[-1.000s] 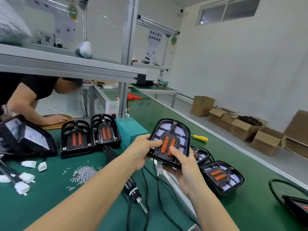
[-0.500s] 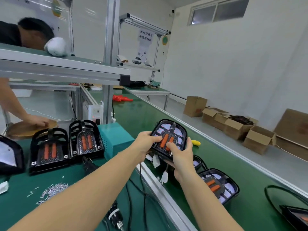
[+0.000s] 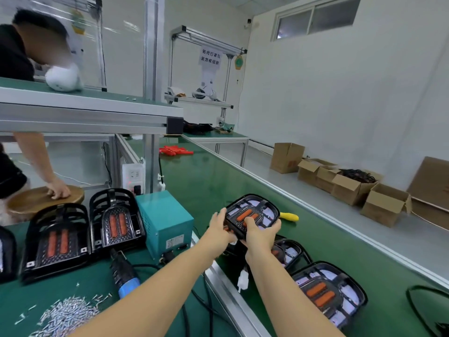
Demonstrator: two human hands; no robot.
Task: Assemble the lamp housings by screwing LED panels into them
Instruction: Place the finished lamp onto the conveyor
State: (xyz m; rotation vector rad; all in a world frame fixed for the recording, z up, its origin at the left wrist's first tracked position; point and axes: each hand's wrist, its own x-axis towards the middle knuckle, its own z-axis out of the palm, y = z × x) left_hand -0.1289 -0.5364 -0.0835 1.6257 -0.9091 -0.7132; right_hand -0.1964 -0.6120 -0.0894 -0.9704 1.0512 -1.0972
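Two arms reach out straight, and the left hand (image 3: 220, 227) and right hand (image 3: 261, 233) each grip a side of the lamp (image 3: 251, 215) tight above the surface (image 3: 340, 244).

Both bare forearms reach forward toward 1 o'clock. The left hand (image 3: 220, 229) grips the lamp housing (image 3: 252, 215) at its 9 o'clock edge, fingers curled on the rim. The right hand (image 3: 261, 235) holds its 6 o'clock edge, thumb on top.
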